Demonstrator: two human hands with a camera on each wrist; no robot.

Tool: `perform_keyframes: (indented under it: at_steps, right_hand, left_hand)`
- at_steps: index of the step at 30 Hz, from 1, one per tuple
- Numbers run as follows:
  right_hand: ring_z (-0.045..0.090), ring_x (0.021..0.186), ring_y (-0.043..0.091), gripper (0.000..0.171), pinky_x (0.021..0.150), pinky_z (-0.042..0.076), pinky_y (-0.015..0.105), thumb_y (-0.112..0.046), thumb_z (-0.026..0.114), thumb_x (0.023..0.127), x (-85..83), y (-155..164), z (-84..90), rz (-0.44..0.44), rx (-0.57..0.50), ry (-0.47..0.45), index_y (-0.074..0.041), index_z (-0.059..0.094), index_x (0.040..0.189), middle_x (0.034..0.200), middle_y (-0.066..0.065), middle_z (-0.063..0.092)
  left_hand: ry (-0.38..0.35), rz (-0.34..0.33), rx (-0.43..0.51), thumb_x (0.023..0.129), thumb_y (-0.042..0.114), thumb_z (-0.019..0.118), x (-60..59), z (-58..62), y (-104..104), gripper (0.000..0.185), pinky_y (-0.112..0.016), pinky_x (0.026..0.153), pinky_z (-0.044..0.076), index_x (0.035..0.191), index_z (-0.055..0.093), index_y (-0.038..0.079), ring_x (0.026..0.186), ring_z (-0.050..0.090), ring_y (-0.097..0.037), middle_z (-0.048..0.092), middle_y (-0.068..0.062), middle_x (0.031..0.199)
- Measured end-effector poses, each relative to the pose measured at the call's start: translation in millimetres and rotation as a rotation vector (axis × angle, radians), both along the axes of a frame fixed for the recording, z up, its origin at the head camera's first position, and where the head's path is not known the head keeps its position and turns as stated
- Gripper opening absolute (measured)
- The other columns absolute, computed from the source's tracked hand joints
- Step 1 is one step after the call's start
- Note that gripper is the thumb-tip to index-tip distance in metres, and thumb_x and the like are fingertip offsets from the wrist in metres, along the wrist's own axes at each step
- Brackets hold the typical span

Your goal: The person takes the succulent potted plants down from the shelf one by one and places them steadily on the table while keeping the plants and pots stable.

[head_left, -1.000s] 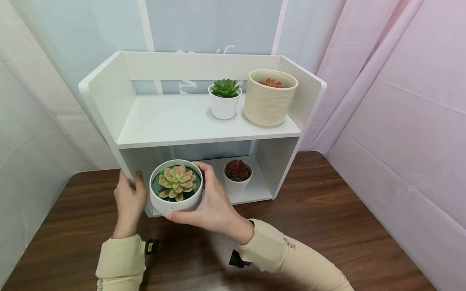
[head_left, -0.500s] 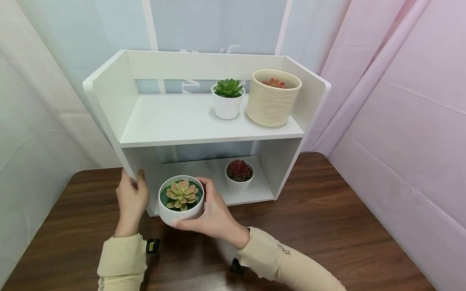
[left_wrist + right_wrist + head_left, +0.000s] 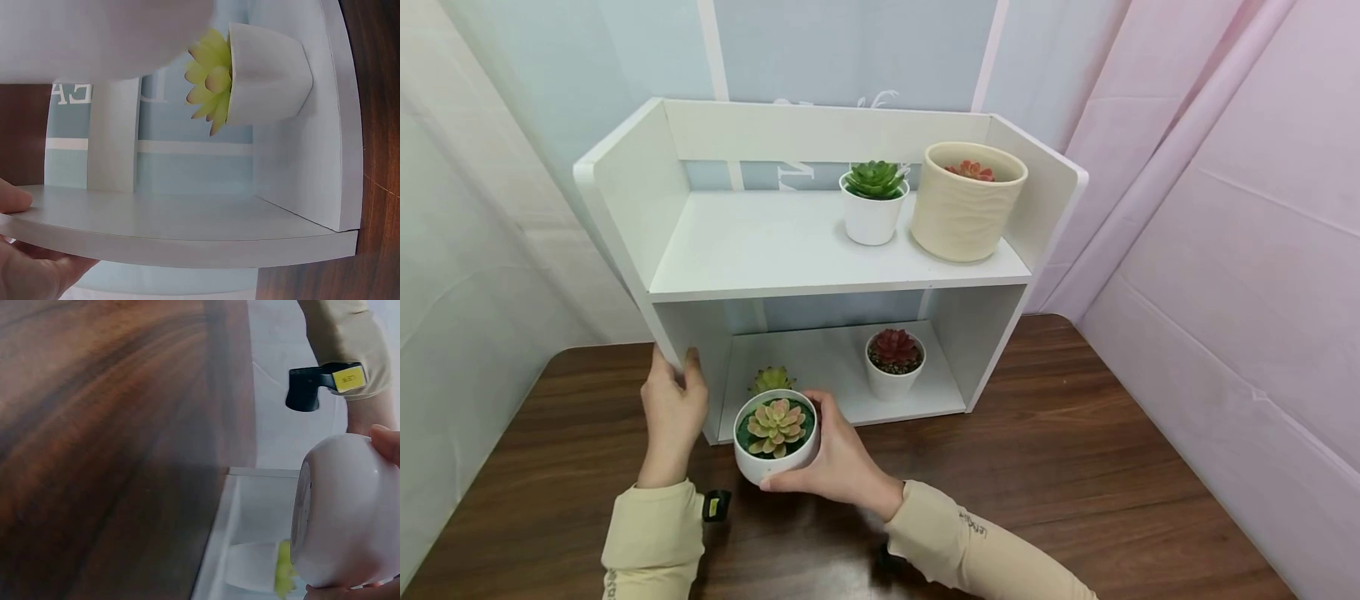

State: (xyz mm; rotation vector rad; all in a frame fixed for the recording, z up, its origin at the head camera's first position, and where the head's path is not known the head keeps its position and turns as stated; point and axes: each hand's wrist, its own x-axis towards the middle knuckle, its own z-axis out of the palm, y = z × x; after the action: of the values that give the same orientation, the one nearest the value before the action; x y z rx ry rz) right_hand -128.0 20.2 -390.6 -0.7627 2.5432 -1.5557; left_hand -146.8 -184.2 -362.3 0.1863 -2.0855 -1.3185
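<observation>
My right hand [image 3: 842, 462] grips a round white pot [image 3: 350, 506] holding a pink-tipped pale green succulent [image 3: 777, 427]. The pot is held in front of the lower shelf's left end, its underside facing the right wrist camera. My left hand [image 3: 673, 412] grips the left side panel [image 3: 187, 250] of a white two-tier shelf, thumb on the inner face and fingers outside. Behind the held pot, a yellow-green succulent [image 3: 212, 81] in a small white pot [image 3: 265, 75] stands on the lower shelf; in the head view only its top shows.
A dark red succulent in a white pot [image 3: 892, 379] stands right of centre on the lower shelf. Above, a green succulent in a white pot [image 3: 870, 218] sits beside a larger cream pot [image 3: 966, 212] with a red plant inside. The shelf rests on a dark wooden table [image 3: 1075, 450].
My right hand has drawn the round pot lower and toward me, uncovering the yellow-green succulent's top behind it. My left hand keeps its grip on the side panel.
</observation>
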Motion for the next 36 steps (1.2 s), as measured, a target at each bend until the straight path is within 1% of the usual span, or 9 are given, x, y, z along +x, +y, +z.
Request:
perform_keyframes:
  at_steps: [5, 11, 19, 28, 34, 36]
  right_hand:
    - [0.054, 0.112, 0.010, 0.098, 0.097, 0.043, 0.028, -0.034, 0.092, 0.058, -0.8, -1, -12.3, -0.002, -0.010, -0.013, -0.014, 0.035, 0.134, 0.126, 0.001, 0.053]
    - [0.054, 0.112, 0.011, 0.098, 0.096, 0.044, 0.028, -0.035, 0.092, 0.057, 0.0, -1, -19.7, -0.013, 0.013, -0.028, -0.014, 0.035, 0.133, 0.125, 0.002, 0.054]
    - [0.054, 0.112, 0.013, 0.099, 0.096, 0.044, 0.030, -0.035, 0.092, 0.057, 1.4, -1, -27.5, -0.016, 0.057, -0.045, -0.016, 0.033, 0.134, 0.126, 0.001, 0.053]
    - [0.053, 0.111, 0.012, 0.102, 0.098, 0.043, 0.028, -0.029, 0.095, 0.054, 0.1, -2, -35.8, -0.008, 0.086, -0.066, -0.011, 0.034, 0.133, 0.123, 0.003, 0.053]
    - [0.053, 0.111, 0.012, 0.101, 0.098, 0.043, 0.027, -0.028, 0.095, 0.053, 1.3, -2, -38.4, -0.001, 0.098, -0.096, -0.010, 0.034, 0.132, 0.122, 0.002, 0.053]
    - [0.053, 0.111, 0.012, 0.101, 0.098, 0.043, 0.028, -0.029, 0.095, 0.053, 0.9, -2, -39.2, 0.001, 0.105, -0.089, -0.010, 0.034, 0.132, 0.122, 0.002, 0.053]
  left_hand:
    - [-0.004, 0.003, -0.001, 0.099, 0.010, 0.043, 0.0, -0.2, 0, 0.039, -0.068, 0.082, 0.044, 0.135, 0.045, -0.005, 0.112, 0.054, -0.052, 0.053, -0.035, 0.127]
    - [-0.009, 0.008, -0.004, 0.099, 0.010, 0.043, -0.3, -0.3, 0, 0.039, -0.068, 0.081, 0.043, 0.135, 0.045, -0.004, 0.111, 0.054, -0.053, 0.054, -0.035, 0.127]
    - [-0.010, -0.001, 0.002, 0.099, 0.010, 0.043, -0.8, -1.0, -1, 0.039, -0.069, 0.083, 0.043, 0.135, 0.044, -0.005, 0.113, 0.053, -0.053, 0.053, -0.034, 0.128]
    - [-0.011, 0.011, 0.000, 0.099, 0.011, 0.043, -1.1, -1.2, -1, 0.039, -0.068, 0.083, 0.043, 0.134, 0.044, -0.005, 0.112, 0.054, -0.052, 0.054, -0.035, 0.127]
    - [-0.018, 0.009, 0.006, 0.099, 0.012, 0.043, -1.3, -1.4, -1, 0.039, -0.068, 0.083, 0.043, 0.134, 0.044, -0.006, 0.112, 0.054, -0.052, 0.053, -0.035, 0.127]
    - [-0.014, 0.009, 0.004, 0.099, 0.012, 0.043, -1.9, -1.3, -1, 0.039, -0.068, 0.083, 0.043, 0.134, 0.044, -0.006, 0.112, 0.054, -0.051, 0.054, -0.035, 0.127]
